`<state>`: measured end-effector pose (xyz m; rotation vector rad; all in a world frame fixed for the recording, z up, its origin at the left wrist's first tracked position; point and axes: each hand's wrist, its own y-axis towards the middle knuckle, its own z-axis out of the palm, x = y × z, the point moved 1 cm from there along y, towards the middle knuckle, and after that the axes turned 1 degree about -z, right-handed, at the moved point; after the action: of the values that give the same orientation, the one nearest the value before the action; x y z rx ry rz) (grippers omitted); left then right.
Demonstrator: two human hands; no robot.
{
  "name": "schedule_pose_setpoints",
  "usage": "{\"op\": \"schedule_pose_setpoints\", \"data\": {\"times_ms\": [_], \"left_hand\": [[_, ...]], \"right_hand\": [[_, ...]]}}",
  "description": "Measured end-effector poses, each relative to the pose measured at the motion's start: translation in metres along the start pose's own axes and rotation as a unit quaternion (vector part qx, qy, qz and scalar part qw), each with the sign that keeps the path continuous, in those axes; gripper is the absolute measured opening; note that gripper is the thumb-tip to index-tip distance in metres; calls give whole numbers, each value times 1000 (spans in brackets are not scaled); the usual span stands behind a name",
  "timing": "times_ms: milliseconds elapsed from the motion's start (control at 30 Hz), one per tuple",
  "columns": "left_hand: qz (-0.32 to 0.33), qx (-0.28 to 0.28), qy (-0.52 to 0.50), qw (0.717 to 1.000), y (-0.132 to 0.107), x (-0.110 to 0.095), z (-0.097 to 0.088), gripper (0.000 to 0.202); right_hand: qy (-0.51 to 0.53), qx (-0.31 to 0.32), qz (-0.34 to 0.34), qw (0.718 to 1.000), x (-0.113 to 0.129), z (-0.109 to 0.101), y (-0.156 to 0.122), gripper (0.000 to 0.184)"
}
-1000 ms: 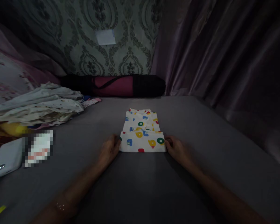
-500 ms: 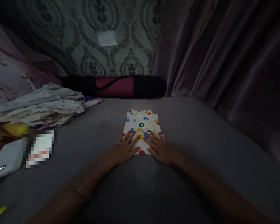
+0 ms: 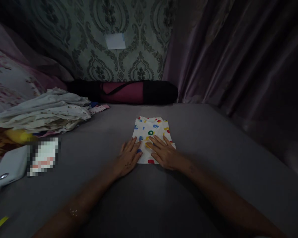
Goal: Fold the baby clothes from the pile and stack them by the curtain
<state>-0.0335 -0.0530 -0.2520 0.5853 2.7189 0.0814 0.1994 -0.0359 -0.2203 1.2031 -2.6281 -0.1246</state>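
Note:
A small white shirt (image 3: 146, 127) with red, blue, yellow and green prints lies folded into a neat block on the grey sheet. Its neckline faces away from me. My left hand (image 3: 129, 154) rests at the shirt's left edge, fingers stretched out and partly on the cloth. Across the lower right part of the shirt lies my right hand (image 3: 166, 152), flat with its fingers spread. Neither hand grips anything. The cloth under the palms and fingers is hidden.
A heap of pale clothes (image 3: 47, 110) lies at the left. Nearer me are a white device (image 3: 11, 165) and a blurred-out item (image 3: 44, 157). A black and maroon rolled bag (image 3: 129, 92) lies along the wall; purple curtains (image 3: 201, 59) hang at the right.
My left hand has slid outward to the shirt's left edge. My right hand has shifted slightly left and up over the cloth. The shirt stays in place.

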Motion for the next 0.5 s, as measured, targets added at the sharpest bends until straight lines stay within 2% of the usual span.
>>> {"op": "schedule_pose_setpoints", "data": {"times_ms": [133, 233, 400, 500], "left_hand": [[-61, -3, -10, 998, -15, 11, 0, 58], [-79, -1, -24, 997, -21, 15, 1, 57], [-82, -51, -72, 993, -23, 16, 1, 52], [-101, -91, -127, 983, -24, 17, -1, 49]], "right_hand": [[17, 23, -29, 999, 2, 15, 10, 51], [18, 31, -31, 999, -1, 23, 10, 52], [9, 48, -28, 998, -1, 19, 12, 52], [2, 30, -12, 999, 9, 12, 23, 48]]}}
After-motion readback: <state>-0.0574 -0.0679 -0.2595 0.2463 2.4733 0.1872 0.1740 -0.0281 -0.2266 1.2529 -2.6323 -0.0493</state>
